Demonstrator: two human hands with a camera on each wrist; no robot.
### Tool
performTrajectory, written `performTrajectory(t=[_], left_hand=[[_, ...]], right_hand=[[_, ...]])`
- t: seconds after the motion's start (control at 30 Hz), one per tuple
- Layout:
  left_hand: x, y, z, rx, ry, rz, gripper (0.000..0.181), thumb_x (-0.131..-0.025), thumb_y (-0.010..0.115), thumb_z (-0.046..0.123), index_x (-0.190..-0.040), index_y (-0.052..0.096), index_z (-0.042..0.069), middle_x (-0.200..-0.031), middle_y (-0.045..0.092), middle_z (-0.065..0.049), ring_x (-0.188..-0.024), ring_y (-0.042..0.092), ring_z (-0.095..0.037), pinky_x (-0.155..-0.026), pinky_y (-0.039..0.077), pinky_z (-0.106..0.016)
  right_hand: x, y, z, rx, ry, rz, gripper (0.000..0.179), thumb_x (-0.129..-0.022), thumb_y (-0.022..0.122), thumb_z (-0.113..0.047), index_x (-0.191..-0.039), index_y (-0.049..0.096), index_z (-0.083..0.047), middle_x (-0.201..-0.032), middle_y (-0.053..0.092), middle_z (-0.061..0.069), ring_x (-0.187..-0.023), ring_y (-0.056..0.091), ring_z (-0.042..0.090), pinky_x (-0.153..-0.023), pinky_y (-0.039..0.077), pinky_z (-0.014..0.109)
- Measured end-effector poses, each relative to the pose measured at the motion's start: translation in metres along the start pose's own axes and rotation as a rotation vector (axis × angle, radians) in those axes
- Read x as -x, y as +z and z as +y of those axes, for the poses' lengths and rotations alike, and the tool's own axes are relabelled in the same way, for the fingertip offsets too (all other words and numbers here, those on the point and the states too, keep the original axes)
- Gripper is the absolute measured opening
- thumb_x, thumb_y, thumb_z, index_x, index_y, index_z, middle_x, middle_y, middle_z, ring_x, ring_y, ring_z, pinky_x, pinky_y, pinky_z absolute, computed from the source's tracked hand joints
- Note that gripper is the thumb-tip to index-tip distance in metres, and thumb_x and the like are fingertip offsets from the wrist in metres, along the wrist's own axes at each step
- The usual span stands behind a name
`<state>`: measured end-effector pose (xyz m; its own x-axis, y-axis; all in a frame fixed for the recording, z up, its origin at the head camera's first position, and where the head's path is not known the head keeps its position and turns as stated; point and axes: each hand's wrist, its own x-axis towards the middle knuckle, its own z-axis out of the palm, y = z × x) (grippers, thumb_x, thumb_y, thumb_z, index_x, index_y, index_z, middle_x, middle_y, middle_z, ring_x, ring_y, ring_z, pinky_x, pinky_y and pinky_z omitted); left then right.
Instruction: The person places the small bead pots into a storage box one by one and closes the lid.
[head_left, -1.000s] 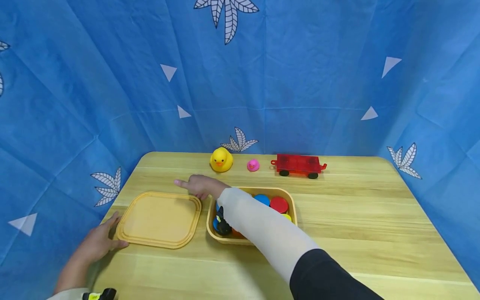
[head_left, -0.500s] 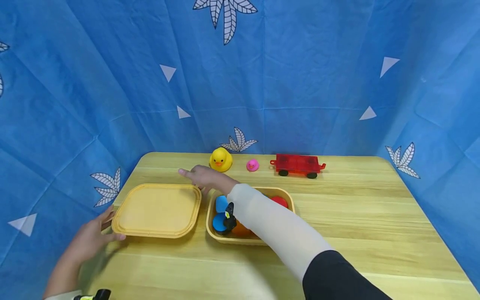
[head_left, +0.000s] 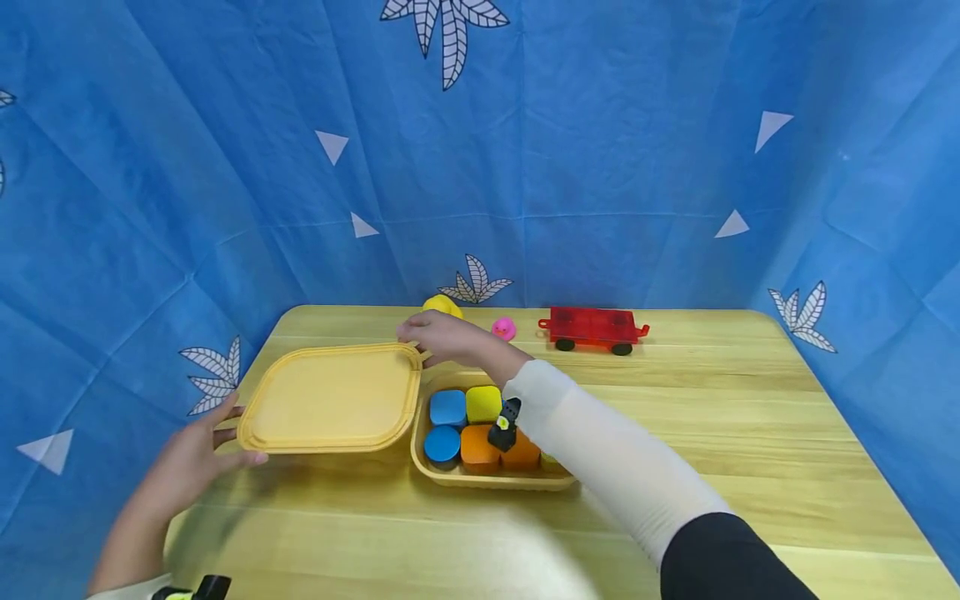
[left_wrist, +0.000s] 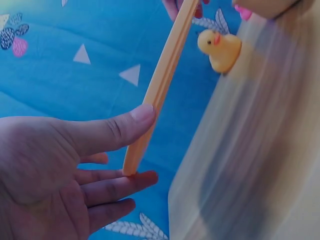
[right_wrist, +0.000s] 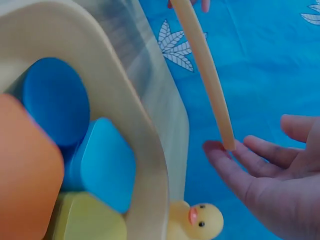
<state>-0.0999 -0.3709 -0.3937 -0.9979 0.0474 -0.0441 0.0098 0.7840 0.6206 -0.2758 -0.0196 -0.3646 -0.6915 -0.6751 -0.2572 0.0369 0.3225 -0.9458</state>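
A pale yellow plastic lid (head_left: 333, 400) is raised off the table, its underside edge-on in both wrist views. My left hand (head_left: 183, 462) holds its left end, the thumb on the near edge and fingers at the side and beneath. At the far right corner, my right hand (head_left: 450, 337) grips the lid with its fingertips, as the right wrist view shows. Below my right forearm stands a matching yellow container (head_left: 468, 481). Blue tubs (head_left: 442, 446), orange tubs (head_left: 480, 448) and a yellow tub (head_left: 483, 404) sit in it, some hidden by the sleeve.
A yellow rubber duck (left_wrist: 222, 50) stands at the table's back edge, partly behind my right hand in the head view. Beside it are a small pink duck (head_left: 504, 328) and a red toy wagon (head_left: 594, 329). A blue patterned curtain (head_left: 615, 167) surrounds the wooden table (head_left: 720, 433).
The lid, which lay on the table a second ago, has come up and shifted slightly right. My right hand has moved right and up, uncovering more tubs; my left hand rose with the lid.
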Motion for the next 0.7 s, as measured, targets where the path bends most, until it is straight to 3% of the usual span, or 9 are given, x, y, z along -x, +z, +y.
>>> performTrajectory(t=[0.1, 0.23, 0.5, 0.6, 0.7], left_hand=[[-0.002, 0.004, 0.011, 0.009, 0.019, 0.003, 0.114, -0.084, 0.088, 0.024, -0.161, 0.011, -0.009, -0.146, 0.046, -0.033, -0.125, 0.057, -0.053, -0.08, 0.057, -0.023], [-0.007, 0.015, 0.025, 0.007, 0.051, -0.004, 0.114, -0.084, 0.088, 0.026, -0.161, 0.012, -0.009, -0.14, 0.047, -0.029, -0.12, 0.061, -0.051, -0.086, 0.058, -0.042], [-0.025, 0.044, 0.05, 0.092, 0.119, -0.053, 0.114, -0.082, 0.089, 0.022, -0.162, 0.014, -0.006, -0.137, 0.042, -0.025, -0.104, 0.061, -0.032, -0.083, 0.057, -0.037], [-0.034, 0.056, 0.06, 0.131, 0.132, -0.071, 0.114, -0.08, 0.091, 0.017, -0.163, 0.016, -0.004, -0.138, 0.041, -0.023, -0.098, 0.058, -0.026, -0.084, 0.057, -0.036], [-0.043, 0.07, 0.072, 0.178, 0.152, -0.103, 0.115, -0.078, 0.092, 0.013, -0.164, 0.016, -0.001, -0.138, 0.041, -0.021, -0.094, 0.056, -0.024, -0.079, 0.056, -0.031]], right_hand=[[0.014, -0.009, 0.006, -0.022, -0.012, -0.008, 0.043, -0.11, 0.048, -0.016, -0.153, 0.047, -0.006, -0.156, 0.046, 0.013, -0.14, 0.047, 0.032, -0.106, 0.051, 0.049], [0.034, -0.02, 0.018, -0.035, -0.066, -0.018, 0.053, -0.102, 0.051, 0.001, -0.154, 0.045, -0.006, -0.159, 0.041, 0.013, -0.144, 0.044, 0.03, -0.108, 0.05, 0.047], [0.079, -0.042, 0.043, -0.083, -0.108, 0.023, 0.071, -0.092, 0.058, 0.012, -0.157, 0.043, -0.013, -0.164, 0.036, 0.005, -0.135, 0.054, 0.029, -0.109, 0.049, 0.044], [0.094, -0.048, 0.05, -0.087, -0.113, 0.048, 0.074, -0.092, 0.056, 0.014, -0.158, 0.042, -0.015, -0.167, 0.03, 0.002, -0.13, 0.057, 0.026, -0.101, 0.055, 0.042], [0.108, -0.053, 0.056, -0.118, -0.097, 0.081, 0.076, -0.09, 0.053, 0.016, -0.158, 0.042, -0.016, -0.169, 0.021, 0.0, -0.113, 0.062, 0.024, -0.086, 0.06, 0.036]])
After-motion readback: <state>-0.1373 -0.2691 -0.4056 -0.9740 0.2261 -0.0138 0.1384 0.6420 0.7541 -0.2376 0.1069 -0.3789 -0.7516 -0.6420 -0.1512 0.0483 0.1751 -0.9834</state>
